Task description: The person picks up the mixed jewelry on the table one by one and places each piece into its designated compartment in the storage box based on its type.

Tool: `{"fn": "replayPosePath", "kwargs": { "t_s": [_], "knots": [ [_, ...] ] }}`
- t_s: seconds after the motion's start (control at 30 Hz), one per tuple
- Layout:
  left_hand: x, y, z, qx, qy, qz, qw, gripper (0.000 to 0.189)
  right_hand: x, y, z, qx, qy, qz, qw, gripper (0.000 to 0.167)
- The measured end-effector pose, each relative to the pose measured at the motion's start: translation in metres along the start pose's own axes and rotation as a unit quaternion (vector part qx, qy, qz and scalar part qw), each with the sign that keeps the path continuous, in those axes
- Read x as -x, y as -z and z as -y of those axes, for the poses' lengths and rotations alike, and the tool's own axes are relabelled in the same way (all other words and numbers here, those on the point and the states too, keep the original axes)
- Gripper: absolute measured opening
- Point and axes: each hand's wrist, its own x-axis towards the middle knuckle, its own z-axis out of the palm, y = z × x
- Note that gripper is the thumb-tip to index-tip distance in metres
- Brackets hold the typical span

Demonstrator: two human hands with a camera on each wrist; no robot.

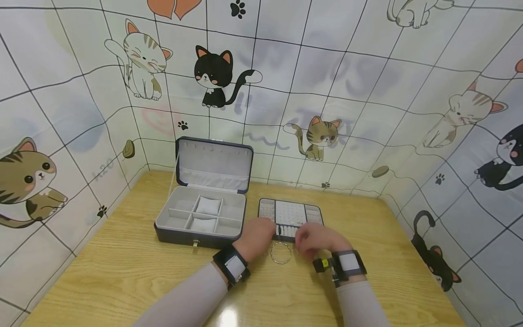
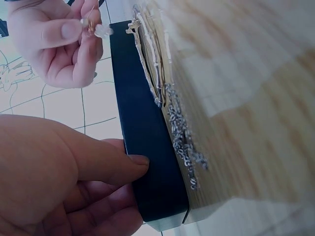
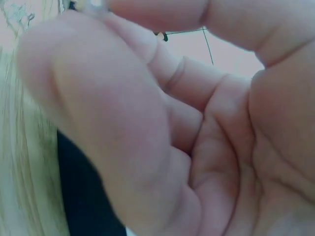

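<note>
At the tray (image 2: pixel 142 123), gripped by the left hand (image 1: pixel 256 236), an earring (image 2: pixel 102 31) is pinched by the right hand (image 1: pixel 318 237) — seemingly not yet stowed; bangles (image 2: pixel 155 64) and a chain (image 2: pixel 177 129) on the table (image 1: pixel 163 281) seem left, and finished placements cannot be made out

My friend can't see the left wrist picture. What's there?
The right hand pinches a tiny gold-and-white trinket while the left hand holds a dark-blue rectangular tray; golden bangles and a silver metal chain lie beside it on pale wood.
</note>
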Motion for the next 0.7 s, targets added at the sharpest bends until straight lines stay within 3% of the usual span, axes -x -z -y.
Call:
{"fn": "replayPosePath", "kwargs": {
  "t_s": [0.27,0.43,0.7],
  "knots": [
    [-0.001,0.003,0.0,0.0,0.008,0.014,0.9999,0.013,-0.003,0.003,-0.002,-0.084,0.016,-0.026,0.996,0.003],
    [-0.002,0.003,0.0,0.006,0.012,0.027,0.9995,0.013,-0.007,0.003,-0.003,-0.114,-0.016,-0.095,0.9888,0.008],
    [-0.002,0.0,0.0,-0.005,0.005,0.021,0.9998,0.013,-0.013,0.002,-0.004,-0.13,-0.046,-0.215,0.9668,0.011]
  ]
}}
